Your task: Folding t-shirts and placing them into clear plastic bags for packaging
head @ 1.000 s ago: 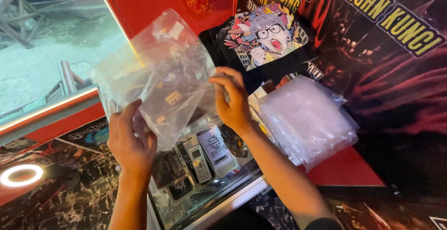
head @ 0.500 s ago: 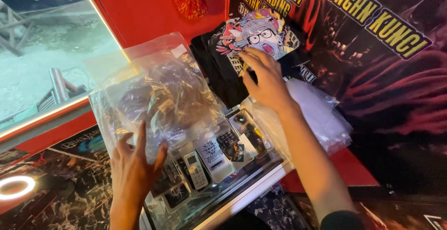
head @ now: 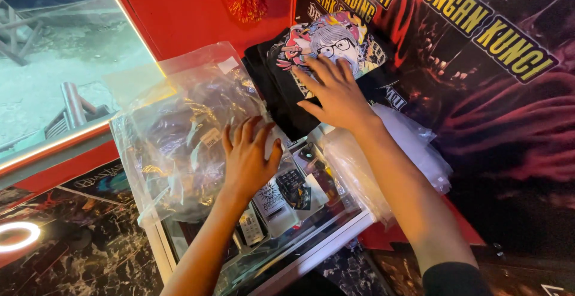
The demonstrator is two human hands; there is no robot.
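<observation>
Pressing flat: left hand (head: 248, 158), fingers spread, gripping nothing, is lying on a crinkly clear plastic bag (head: 179, 134). Right hand (head: 335, 92), open palm, is resting on the folded black printed shirt (head: 305, 62) just right of the bag. Glossy bag stack (head: 395, 158) is sitting below the shirt.

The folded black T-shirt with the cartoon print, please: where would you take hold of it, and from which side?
Probably by the near folded edge of the black T-shirt, coming from the left. It lies flat, the right hand covers its print, and that edge overhangs beside the clear plastic bag under the left hand.
</observation>
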